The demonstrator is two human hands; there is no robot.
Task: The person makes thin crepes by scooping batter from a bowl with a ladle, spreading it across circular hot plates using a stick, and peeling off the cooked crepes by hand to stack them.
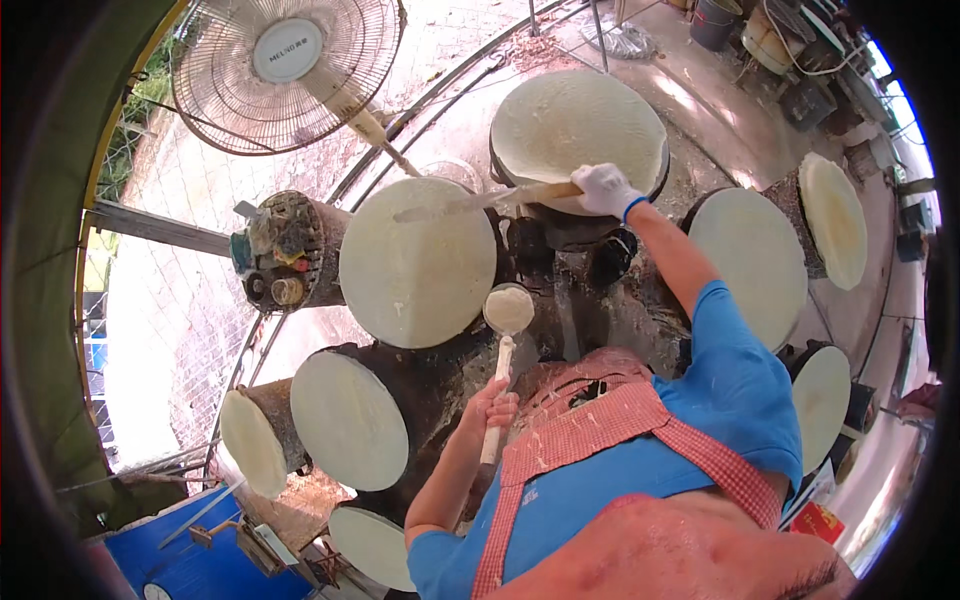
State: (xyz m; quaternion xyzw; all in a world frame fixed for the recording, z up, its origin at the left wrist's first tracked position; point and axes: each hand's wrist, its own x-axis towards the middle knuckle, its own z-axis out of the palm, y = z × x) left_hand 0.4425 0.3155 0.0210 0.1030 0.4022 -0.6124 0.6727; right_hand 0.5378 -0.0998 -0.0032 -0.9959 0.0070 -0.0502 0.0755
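Observation:
My left hand, bare, grips the pale handle of a ladle filled with cream-coloured batter. My right hand, in a white glove, holds the wooden handle of a long flat spreading blade. The blade reaches left over a round griddle covered with a thin pale layer. Behind my right hand is another coated round griddle, its layer raised along parts of the edge. To the right stands a further coated griddle.
A pedestal fan stands at the upper left. Beside the left griddle, a drum holds small jars and bits. Round pale sheets lie on drums at far left and far right. Buckets stand at the upper right.

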